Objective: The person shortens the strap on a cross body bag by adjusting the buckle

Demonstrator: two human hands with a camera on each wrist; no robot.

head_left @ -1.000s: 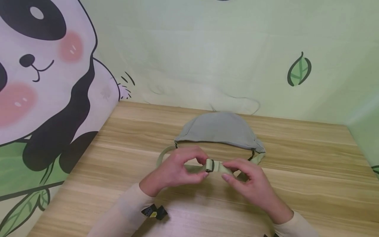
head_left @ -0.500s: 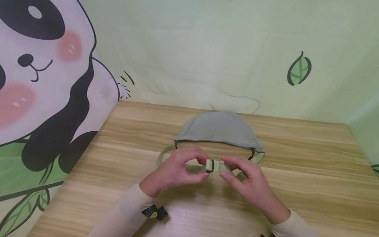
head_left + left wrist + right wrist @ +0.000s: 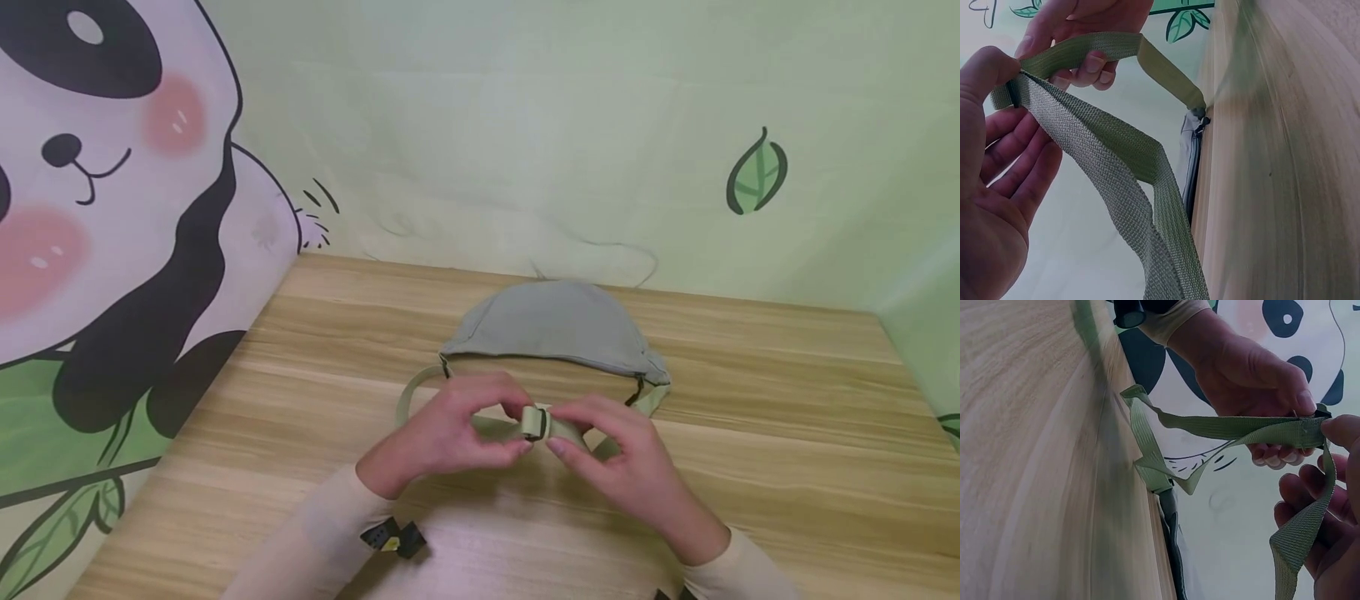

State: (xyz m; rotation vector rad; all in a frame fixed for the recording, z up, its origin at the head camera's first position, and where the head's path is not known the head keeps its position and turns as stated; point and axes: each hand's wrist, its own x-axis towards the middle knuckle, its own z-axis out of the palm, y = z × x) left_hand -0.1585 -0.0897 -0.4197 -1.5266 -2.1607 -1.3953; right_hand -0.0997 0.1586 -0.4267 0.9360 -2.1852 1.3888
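Note:
A grey waist bag (image 3: 551, 327) lies on the table with its light green webbing strap (image 3: 498, 427) looped toward me. Above the tabletop, my left hand (image 3: 450, 425) pinches the strap at a dark strap slider (image 3: 542, 423) between thumb and fingers. Close on the other side of that slider, my right hand (image 3: 626, 442) pinches the strap with thumb and forefinger. In the left wrist view, the strap (image 3: 1107, 165) hangs down in a doubled length from the left fingertips. The right wrist view shows the strap (image 3: 1300, 531) also dropping beside the right fingers.
The wood-grain table (image 3: 787, 400) meets a pale green backdrop (image 3: 487, 150) just behind the bag. A panda print (image 3: 127, 167) covers the left side wall. Each sleeve carries a dark wrist device (image 3: 393, 537).
My right hand has slid left along the strap, its fingertips now right beside the slider. The left hand stays nearly in place, and the bag has not moved.

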